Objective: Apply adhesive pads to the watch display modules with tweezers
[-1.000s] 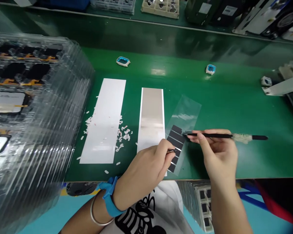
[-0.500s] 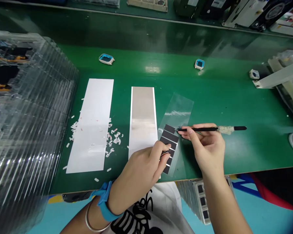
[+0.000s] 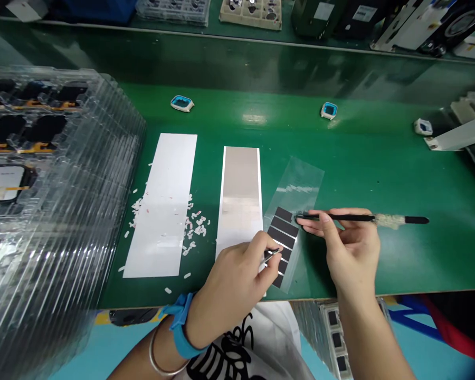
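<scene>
My left hand is closed in a pinch on slim metal tweezers, which are mostly hidden by the fingers. It rests over the lower left side of a clear film sheet bearing a column of dark rectangular stickers. My right hand grips a thin black pen-like tool with a pale, rough wrapping near its far end. Lying nearly level, that tool has its left tip close to the top sticker's right end; I cannot tell whether they touch.
A beige-faced strip and a white sheet lie leftward, with scattered white scraps. Stacked clear trays line the left side. White watch cases sit toward the back; a pale bar juts in from the right.
The whole view has shifted, so things appear farther right. My right hand has drawn slightly rightward with the black tool, whose wrapped end shows longer. My left hand keeps its pinch over the film.
</scene>
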Demonstrator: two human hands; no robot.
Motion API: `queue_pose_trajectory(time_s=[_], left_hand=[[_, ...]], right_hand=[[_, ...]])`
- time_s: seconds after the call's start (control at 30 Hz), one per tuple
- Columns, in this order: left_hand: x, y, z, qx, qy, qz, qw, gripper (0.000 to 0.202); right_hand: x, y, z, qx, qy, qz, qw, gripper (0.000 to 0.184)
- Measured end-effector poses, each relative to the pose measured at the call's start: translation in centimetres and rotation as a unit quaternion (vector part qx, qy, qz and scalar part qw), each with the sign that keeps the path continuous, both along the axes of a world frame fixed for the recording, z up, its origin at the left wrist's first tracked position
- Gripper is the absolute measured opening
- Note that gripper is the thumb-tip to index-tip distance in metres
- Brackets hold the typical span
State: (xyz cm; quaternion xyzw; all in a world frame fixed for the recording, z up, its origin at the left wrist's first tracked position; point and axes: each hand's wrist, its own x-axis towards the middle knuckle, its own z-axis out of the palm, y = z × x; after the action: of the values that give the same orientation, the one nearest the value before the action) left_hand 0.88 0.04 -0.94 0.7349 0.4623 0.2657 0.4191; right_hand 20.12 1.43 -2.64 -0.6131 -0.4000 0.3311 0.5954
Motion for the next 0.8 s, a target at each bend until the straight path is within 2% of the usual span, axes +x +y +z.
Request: queue_pose_trajectory(time_s=[0.13,0.27,0.43,0.63,0.8], left_hand=[[-0.5,0.1,0.6,-0.018,-0.076,0.086,0.993,0.007],[-1.7,0.3,1.3,-0.004,-0.109,0.096,0.989,0.021],[-2.9,0.4,1.2,0.053,-0.079,0.099,0.991,0.035],[-3.3,0.4,0.6,0.067,-0.091,0.103,0.988,0.047],[-3.4,0.5,0.6,0.078,-0.1,0.097,0.987,0.048]], right_hand=[[-1.2,-0.6,1.4,0.097,-0.012,-0.021,0.995,0.02],[-4.4,-1.8,3.4,0.196,0.029,0.044,0.979,0.018],[-7.9,-2.6,3.9,0.22,0.035,0.138,0.965,0.026],[-9.4,-1.9,3.2,0.231,0.003,0.128,0.964,0.024],[-9.7,-1.7,3.2,0.229,0.002,0.115,0.966,0.025]])
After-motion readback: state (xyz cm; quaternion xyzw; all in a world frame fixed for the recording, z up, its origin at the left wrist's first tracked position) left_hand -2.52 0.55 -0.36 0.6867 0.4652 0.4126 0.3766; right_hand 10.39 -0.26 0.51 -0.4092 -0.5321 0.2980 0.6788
